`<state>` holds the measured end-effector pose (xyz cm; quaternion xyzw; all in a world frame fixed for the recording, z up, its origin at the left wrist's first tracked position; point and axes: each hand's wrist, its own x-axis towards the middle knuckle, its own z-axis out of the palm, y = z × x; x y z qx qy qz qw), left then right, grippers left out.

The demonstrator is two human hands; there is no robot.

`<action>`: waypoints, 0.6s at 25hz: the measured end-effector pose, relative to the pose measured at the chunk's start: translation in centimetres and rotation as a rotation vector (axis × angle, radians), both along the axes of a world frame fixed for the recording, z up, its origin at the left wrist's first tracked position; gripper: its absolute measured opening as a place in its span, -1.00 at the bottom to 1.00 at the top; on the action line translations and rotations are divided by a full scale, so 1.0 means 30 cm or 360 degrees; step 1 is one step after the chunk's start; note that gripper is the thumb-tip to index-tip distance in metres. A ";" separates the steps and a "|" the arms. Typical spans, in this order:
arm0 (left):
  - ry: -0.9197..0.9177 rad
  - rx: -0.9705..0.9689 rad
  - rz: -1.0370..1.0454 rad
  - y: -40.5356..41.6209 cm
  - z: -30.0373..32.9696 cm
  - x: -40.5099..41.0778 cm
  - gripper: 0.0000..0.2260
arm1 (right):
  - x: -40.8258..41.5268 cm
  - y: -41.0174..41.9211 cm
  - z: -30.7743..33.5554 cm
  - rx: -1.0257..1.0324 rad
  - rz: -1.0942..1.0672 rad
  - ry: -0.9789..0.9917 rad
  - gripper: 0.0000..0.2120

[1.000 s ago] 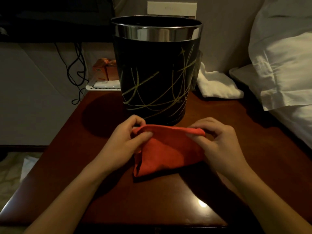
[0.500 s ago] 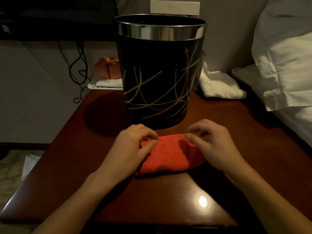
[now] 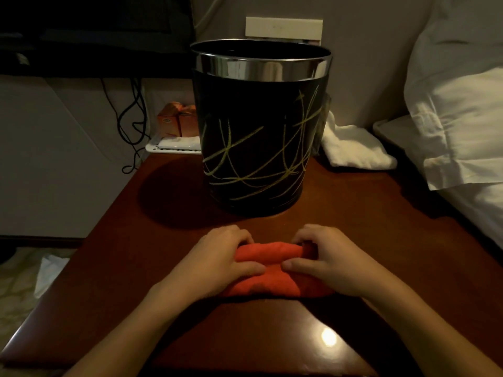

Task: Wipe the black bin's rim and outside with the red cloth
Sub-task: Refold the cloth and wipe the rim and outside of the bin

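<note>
Wooden table (image 3: 381,240): 2 hands, left hand (image 3: 215,263) and right hand (image 3: 328,263), clasp red cloth (image 3: 268,270) before black bin (image 3: 258,137).

black bin (image 3: 255,148) with a silver rim (image 3: 261,68) and yellow-green scribbled lines; red cloth (image 3: 272,270); reddish-brown tabletop (image 3: 381,240); white towel (image 3: 353,148); white pillow (image 3: 457,104).

One view only, worn on your head. It looks forward and down across the tabletop (image 3: 381,240), close over your hands at lower centre, black bin (image 3: 258,137) just beyond, bed (image 3: 462,131) at right edge.
</note>
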<state>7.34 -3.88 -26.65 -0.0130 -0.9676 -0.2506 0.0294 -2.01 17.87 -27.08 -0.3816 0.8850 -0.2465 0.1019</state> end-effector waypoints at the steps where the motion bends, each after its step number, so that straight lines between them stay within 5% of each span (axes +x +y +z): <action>1: 0.0055 0.0203 -0.0024 -0.005 0.016 0.000 -0.73 | 0.008 0.011 0.003 -0.0246 -0.0065 -0.0098 -0.78; 4: 0.0389 0.0489 -0.0096 -0.013 0.076 -0.005 -0.80 | 0.035 0.030 0.030 -0.0860 -0.0229 0.0092 -0.84; 6: 0.0614 0.0147 -0.0154 -0.015 0.081 -0.011 -0.73 | 0.042 0.033 0.030 -0.0790 -0.0201 0.0639 -0.80; 8: 0.0647 -0.0265 -0.0250 -0.018 0.037 -0.006 -0.70 | 0.036 0.045 -0.014 -0.0488 -0.0047 0.0770 -0.76; 11: 0.0356 -0.0136 -0.0353 -0.038 -0.026 0.030 -0.72 | 0.053 0.083 -0.043 -0.0163 0.0040 0.0198 -0.76; 15: 0.0247 0.0744 -0.0153 -0.031 -0.015 0.027 -0.86 | 0.090 0.067 0.007 -0.0900 -0.0221 -0.0482 -0.88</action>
